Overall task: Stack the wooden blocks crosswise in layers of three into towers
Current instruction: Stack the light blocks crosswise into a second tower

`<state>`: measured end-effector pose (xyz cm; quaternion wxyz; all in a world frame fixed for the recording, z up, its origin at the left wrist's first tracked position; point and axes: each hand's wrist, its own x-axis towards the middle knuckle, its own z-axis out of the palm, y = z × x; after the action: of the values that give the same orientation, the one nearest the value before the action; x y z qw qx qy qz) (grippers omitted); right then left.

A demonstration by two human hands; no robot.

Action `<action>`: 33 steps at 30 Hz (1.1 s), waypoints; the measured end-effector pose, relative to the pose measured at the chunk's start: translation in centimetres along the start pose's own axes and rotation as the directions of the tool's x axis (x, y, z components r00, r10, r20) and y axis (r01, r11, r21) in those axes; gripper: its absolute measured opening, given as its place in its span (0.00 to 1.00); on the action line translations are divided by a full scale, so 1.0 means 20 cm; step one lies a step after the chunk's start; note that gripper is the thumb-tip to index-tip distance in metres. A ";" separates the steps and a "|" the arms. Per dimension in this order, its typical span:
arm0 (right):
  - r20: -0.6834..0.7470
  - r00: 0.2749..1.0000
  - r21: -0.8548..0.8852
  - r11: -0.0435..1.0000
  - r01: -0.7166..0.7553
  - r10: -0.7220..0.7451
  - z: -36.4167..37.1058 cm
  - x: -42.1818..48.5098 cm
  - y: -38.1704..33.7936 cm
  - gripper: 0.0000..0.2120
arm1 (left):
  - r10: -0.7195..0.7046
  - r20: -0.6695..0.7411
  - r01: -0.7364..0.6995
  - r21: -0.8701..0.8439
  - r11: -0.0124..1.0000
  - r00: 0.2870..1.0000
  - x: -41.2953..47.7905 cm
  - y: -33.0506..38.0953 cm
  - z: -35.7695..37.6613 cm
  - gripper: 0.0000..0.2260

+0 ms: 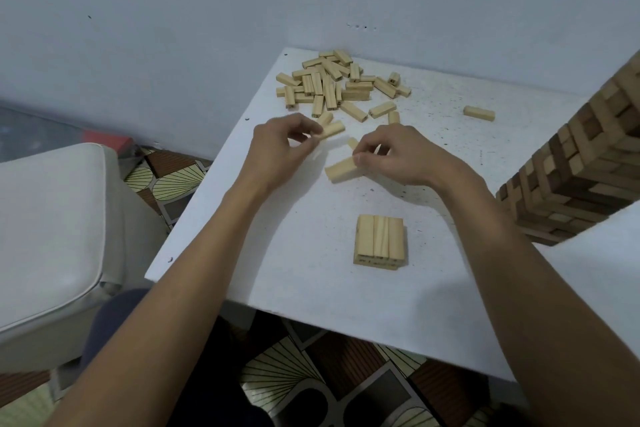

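I am observing my left hand pinching the far wooden block and my right hand gripping the near wooden block, both beyond the low stack on the white table.

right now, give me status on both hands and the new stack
Left hand pinches one block; right hand pinches a second block. New stack two layers high. Path to it open.
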<state>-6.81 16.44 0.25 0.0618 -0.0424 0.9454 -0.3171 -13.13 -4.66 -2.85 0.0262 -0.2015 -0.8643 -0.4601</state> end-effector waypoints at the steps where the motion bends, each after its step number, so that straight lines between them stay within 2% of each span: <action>1: 0.017 1.000 -0.011 1.000 -0.001 0.001 0.00 -0.02 0.00 0.08 | 0.010 0.047 -0.010 -0.002 1.000 0.999 -0.04 0.00 -0.01 0.05; 5: 0.025 1.000 -0.106 0.994 -0.007 0.010 0.03 -0.09 -0.01 0.09 | 0.006 0.132 -0.007 0.004 1.000 0.991 -0.15 0.02 -0.01 0.05; 10: -0.085 0.996 -0.153 0.988 -0.035 0.022 0.05 -0.13 0.02 0.07 | -0.058 0.167 0.050 0.049 0.998 0.984 -0.20 0.05 0.00 0.05; 13: -0.126 0.992 -0.080 0.996 -0.027 0.016 0.05 -0.16 0.05 0.07 | 0.007 0.220 -0.026 0.082 0.996 0.975 -0.20 0.06 0.00 0.04; 16: -0.122 0.992 0.017 1.000 -0.011 0.013 0.03 -0.20 0.06 0.09 | 0.052 0.255 -0.101 0.182 0.978 0.966 -0.20 0.07 0.01 0.10; 21: -0.111 0.994 0.163 0.986 0.022 -0.004 0.03 -0.23 0.04 0.11 | 0.091 0.232 -0.141 0.211 0.967 0.968 -0.19 0.08 0.05 0.07; 25: -0.073 0.997 0.145 0.989 0.010 0.001 0.06 -0.24 0.06 0.10 | 0.070 0.217 -0.117 0.211 0.970 0.974 -0.18 0.09 0.06 0.07; 30: -0.130 0.991 0.092 0.996 0.022 -0.010 0.09 -0.23 0.06 0.07 | 0.110 0.225 -0.149 0.168 0.974 0.968 -0.17 0.06 0.06 0.07; 33: -0.146 0.989 0.063 0.998 0.014 -0.005 0.09 -0.23 0.07 0.06 | 0.137 0.292 -0.194 0.176 0.965 0.946 -0.17 0.06 0.05 0.14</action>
<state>-2.03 16.94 -1.59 -0.0078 -0.0218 0.9366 -0.3495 -9.43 -4.33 -3.27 -0.0361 -0.3326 -0.8815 -0.3332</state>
